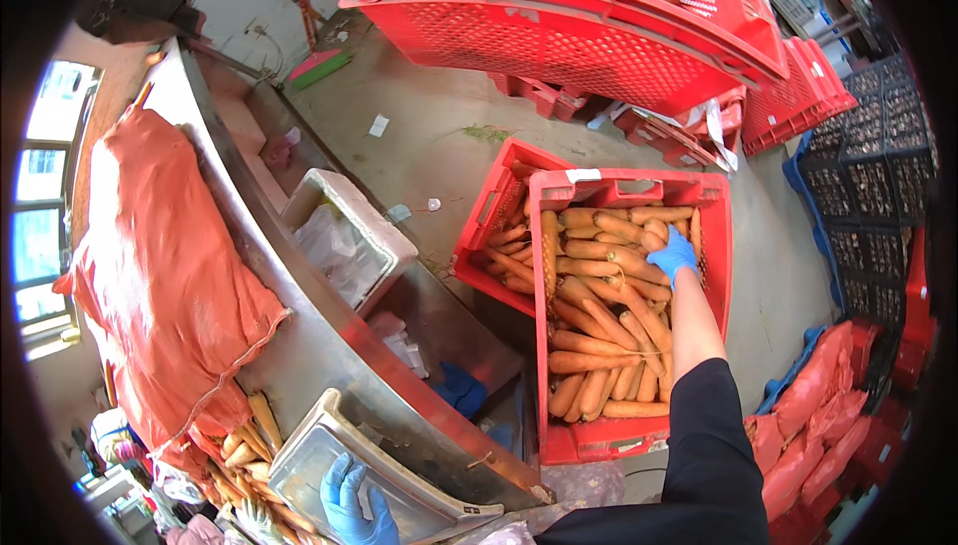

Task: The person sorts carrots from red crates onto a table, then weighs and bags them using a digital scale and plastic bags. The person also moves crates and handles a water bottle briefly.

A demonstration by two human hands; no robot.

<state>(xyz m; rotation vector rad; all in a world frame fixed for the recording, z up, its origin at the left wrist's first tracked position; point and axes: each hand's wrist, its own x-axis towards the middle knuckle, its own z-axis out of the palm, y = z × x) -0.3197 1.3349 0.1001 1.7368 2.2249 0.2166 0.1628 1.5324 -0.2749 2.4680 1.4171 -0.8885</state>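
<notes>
My right hand (675, 254), in a blue glove, reaches into a red plastic crate (633, 449) of carrots (595, 358). Its fingers rest on a carrot (654, 233) near the far right corner of the crate; whether they grip it is not clear. My left hand (356, 504), also gloved in blue, is held with its fingers apart over a grey plastic tub (389, 479) on the metal table and holds nothing. Left of the tub, loose carrots (247, 455) lie at the mouth of a red mesh sack (168, 268).
Another red crate (479, 234) with carrots sits beneath the near one. Large stacked red crates (554, 36) stand beyond. A foam box (359, 238) is below the metal table (299, 260). Black crates (861, 171) and red sacks (812, 418) line the right. Another person's gloved hand (258, 521) is at lower left.
</notes>
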